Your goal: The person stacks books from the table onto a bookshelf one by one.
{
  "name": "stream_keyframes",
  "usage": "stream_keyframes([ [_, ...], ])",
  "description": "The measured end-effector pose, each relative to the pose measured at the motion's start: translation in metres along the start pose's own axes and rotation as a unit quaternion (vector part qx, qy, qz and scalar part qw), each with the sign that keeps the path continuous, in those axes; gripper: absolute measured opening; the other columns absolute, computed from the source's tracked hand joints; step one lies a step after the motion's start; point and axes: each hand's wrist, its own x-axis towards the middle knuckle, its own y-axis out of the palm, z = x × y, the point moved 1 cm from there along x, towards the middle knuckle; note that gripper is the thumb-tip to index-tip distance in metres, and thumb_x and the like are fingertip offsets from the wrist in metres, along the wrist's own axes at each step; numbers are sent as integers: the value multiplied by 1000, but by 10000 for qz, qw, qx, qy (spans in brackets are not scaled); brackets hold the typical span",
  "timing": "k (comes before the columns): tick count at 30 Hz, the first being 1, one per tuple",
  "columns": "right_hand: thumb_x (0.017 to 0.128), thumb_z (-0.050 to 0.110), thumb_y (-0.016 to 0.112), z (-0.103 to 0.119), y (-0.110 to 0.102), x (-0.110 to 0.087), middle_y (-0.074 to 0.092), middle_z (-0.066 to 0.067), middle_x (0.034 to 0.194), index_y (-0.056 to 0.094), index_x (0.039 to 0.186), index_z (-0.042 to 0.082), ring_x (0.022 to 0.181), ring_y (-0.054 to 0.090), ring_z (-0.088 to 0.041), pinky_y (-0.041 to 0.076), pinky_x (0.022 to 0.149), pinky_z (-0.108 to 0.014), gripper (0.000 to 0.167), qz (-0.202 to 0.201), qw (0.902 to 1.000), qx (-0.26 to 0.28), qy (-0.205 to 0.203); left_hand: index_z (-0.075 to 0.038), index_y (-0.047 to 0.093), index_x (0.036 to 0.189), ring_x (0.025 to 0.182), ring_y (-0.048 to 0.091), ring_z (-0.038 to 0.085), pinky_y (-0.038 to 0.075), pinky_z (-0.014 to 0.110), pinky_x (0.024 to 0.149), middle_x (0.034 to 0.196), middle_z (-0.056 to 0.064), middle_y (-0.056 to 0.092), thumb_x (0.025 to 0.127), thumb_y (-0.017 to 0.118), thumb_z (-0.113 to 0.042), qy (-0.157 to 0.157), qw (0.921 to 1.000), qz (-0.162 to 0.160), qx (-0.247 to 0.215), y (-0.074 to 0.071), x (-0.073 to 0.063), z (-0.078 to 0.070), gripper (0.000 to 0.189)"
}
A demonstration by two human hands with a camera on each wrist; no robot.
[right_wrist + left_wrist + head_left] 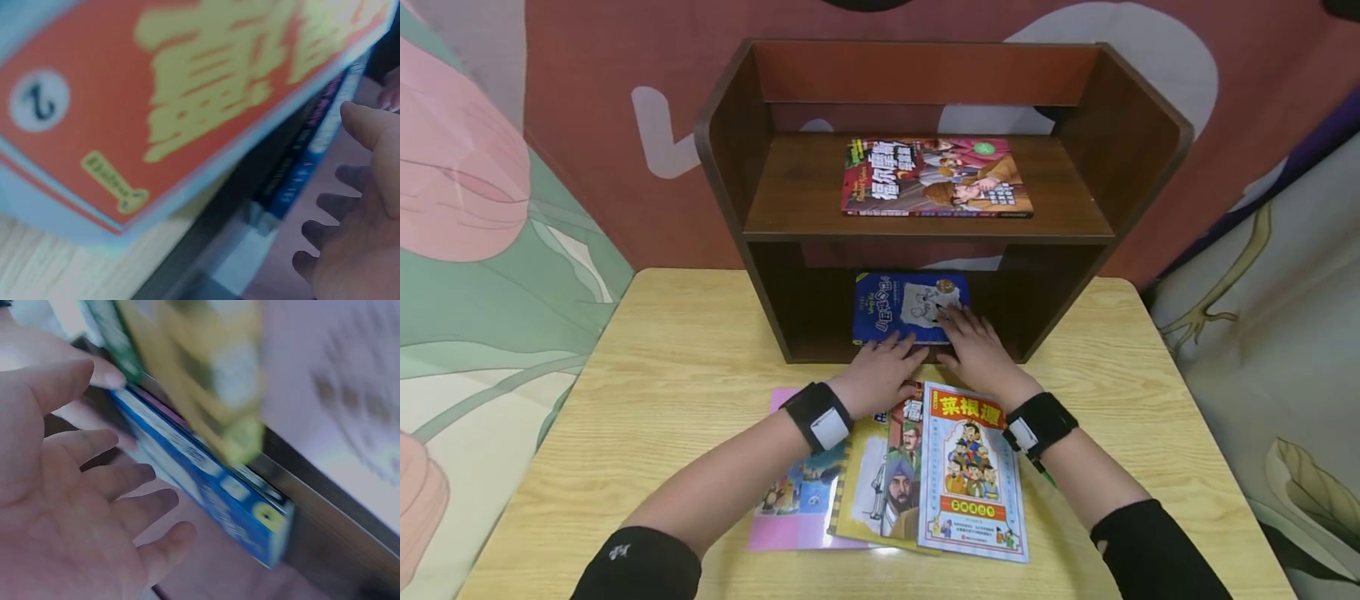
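Where fingers overlie a blue book, a shelf (laden) overhangs.

Your head camera looking forward and steeply down on the shelf and tabletop, your left wrist camera close along your left hand, your right one just as near your right hand, both tilted, the blue book common to all three
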Motion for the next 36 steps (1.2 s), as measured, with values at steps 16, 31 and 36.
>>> stream_keyframes([
  [16, 84, 37, 70, 44, -19, -96, 21, -19, 156, 32, 146, 0, 142, 23, -38, 31, 109, -56, 81, 494, 9971, 527, 224, -20, 33, 148, 145, 19, 29, 24, 52, 114, 156, 7, 24, 95, 49, -46, 828, 9954, 480, 78, 8, -55, -52, 62],
  [31, 68, 74, 61, 78, -4, -153, 20, -21, 155, 33, 145, 0, 143, 21, -36, 32, 109, -53, 111, 1361, 9890, 580, 87, -27, 34, 147, 145, 20, 24, 26, 49, 114, 158, 1, 18, 95, 54, -25, 655, 9939, 883, 67, 9, -59, -56, 56],
  [36, 57, 78, 63, 92, 4, -163, 14, -28, 154, 28, 145, -5, 142, 17, -42, 31, 109, -55, 126, 1576, 9866, 427, -23, -26, 35, 147, 144, 23, 23, 27, 49, 113, 158, 1, 20, 95, 53, -26, 581, 9945, 863, 90, 8, -60, -55, 54],
])
